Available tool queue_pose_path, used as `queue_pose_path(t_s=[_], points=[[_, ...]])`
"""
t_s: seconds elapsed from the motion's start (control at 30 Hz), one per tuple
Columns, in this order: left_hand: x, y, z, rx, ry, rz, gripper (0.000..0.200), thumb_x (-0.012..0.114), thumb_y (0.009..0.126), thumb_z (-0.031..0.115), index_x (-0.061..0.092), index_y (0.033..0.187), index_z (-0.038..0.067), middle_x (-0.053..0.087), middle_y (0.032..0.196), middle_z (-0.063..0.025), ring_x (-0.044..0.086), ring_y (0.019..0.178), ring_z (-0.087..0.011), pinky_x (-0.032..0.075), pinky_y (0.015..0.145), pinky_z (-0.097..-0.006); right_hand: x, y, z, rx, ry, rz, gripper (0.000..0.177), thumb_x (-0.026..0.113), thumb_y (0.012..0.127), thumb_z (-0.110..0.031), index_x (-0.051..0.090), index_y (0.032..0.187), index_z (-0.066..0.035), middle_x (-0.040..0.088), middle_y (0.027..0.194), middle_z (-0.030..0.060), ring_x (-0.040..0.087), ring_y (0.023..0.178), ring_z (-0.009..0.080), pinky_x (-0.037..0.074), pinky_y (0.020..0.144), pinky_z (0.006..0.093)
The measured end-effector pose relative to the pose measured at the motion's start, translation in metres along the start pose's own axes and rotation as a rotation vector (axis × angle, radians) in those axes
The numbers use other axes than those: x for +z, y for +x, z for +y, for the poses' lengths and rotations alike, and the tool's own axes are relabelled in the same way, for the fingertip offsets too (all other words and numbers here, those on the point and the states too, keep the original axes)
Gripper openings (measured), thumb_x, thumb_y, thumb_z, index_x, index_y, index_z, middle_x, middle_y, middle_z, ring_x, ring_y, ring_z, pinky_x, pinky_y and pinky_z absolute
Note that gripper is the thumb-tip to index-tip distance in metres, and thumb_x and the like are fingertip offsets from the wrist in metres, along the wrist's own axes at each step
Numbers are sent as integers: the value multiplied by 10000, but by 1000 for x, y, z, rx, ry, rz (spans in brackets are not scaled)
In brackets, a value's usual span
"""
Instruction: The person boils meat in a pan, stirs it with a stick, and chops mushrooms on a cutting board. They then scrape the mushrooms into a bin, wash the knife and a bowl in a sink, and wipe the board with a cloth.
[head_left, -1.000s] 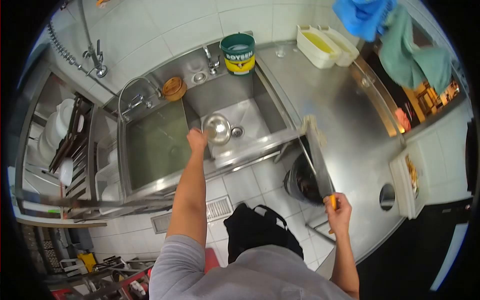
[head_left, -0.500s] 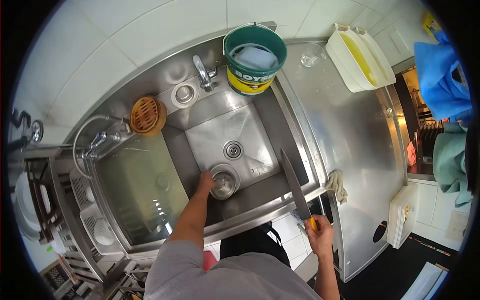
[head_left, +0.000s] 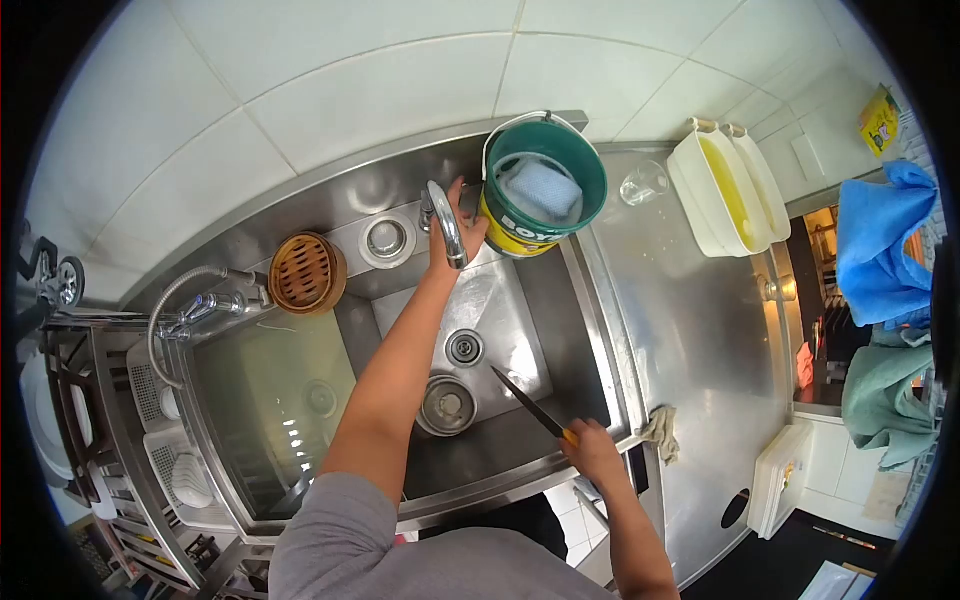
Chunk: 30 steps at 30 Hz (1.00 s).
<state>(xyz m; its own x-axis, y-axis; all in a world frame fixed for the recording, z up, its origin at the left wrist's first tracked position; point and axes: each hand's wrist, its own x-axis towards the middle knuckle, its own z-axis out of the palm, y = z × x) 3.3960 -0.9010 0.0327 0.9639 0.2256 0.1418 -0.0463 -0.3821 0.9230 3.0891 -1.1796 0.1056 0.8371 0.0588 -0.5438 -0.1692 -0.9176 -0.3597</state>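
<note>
My left hand (head_left: 462, 228) reaches across the sink to the chrome faucet (head_left: 447, 222), its fingers around the handle, which the hand and the spout mostly hide. In my right hand (head_left: 594, 452) is a long knife (head_left: 530, 404), held by its yellow handle. The blade points up and left, over the right part of the steel sink (head_left: 520, 335). A round metal bowl (head_left: 447, 406) sits in the sink below the drain (head_left: 464, 348). Close to my left hand, a green bucket (head_left: 592, 185) with a blue-grey cloth (head_left: 540, 190) in it stands on the sink's back edge.
Left of the sink is a second basin (head_left: 270, 390) filled with cloudy water. A bamboo steamer (head_left: 304, 272) rests on the rear ledge. On the right counter are a clear glass (head_left: 643, 184), white tubs (head_left: 697, 205) and a crumpled rag (head_left: 660, 433).
My left hand has let go of the metal bowl and moved up to the faucet. My right hand has brought the knife left, over the sink. The view has tilted upward.
</note>
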Motion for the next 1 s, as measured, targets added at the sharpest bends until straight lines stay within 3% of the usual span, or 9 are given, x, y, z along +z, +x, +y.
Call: queue_pose_path(t_s=[0.23,0.3,0.47,0.57,0.6,0.67,0.83,0.93,1.0], points=[[-15,-80,-5,157,446,-328,797,703,807,183,346,1519,167,500,1401,-248,520,1255,-437,442,1048,-490,14,121,-2,57,-129,-55,278,695,840,-236,654,1017,-25,659,1062,241,626,1019,445,528,890,477],[-10,-103,-9,291,474,-240,718,691,824,220,414,1484,163,534,1382,-230,541,1244,-416,454,1038,-476,30,164,-1,-61,-216,-76,297,677,831,-239,655,1031,-20,662,1090,244,627,1037,440,523,905,478],[-2,-117,-19,-373,-11,-406,356,650,889,251,682,1195,72,720,1084,-161,699,1000,-278,546,905,-338,58,238,-38,-219,-367,-251,353,680,769,-245,672,1038,-17,677,1089,241,645,1049,404,524,895,465],[-3,-120,-31,-321,185,-472,397,625,869,312,670,1231,158,703,1082,-188,693,972,-313,530,924,-395,44,242,-85,-194,-236,-407,287,687,823,-230,666,980,9,702,928,202,701,828,330,565,728,424],[-14,-109,-1,-591,70,-533,409,639,844,302,683,1205,116,725,1005,-162,697,925,-335,529,919,-396,56,256,-85,-184,-106,-505,250,667,853,-207,657,977,10,693,903,182,690,790,298,560,689,403],[-24,-115,22,-467,177,-317,381,634,847,284,700,1168,90,730,979,-156,697,929,-335,526,924,-396,76,276,-82,-146,146,-702,182,627,913,-160,641,973,11,675,854,142,668,714,233,550,612,360],[-13,-123,-5,-200,159,-84,306,644,865,276,742,1046,50,725,893,-187,695,901,-372,541,879,-429,51,258,-93,21,573,-782,157,545,979,-131,601,1033,5,648,834,96,630,685,175,527,568,309],[-10,-118,-4,-508,-202,-114,336,741,805,342,736,956,41,721,878,-165,699,739,-324,558,751,-387,40,253,-92,37,705,-796,182,524,994,-150,588,1057,9,641,840,90,617,677,166,522,568,297],[-13,-113,4,-417,123,-118,371,736,816,392,720,888,29,707,861,-181,673,676,-346,548,695,-411,32,247,-89,47,790,-800,190,506,1006,-156,584,1057,10,630,834,85,600,662,158,517,564,289]])
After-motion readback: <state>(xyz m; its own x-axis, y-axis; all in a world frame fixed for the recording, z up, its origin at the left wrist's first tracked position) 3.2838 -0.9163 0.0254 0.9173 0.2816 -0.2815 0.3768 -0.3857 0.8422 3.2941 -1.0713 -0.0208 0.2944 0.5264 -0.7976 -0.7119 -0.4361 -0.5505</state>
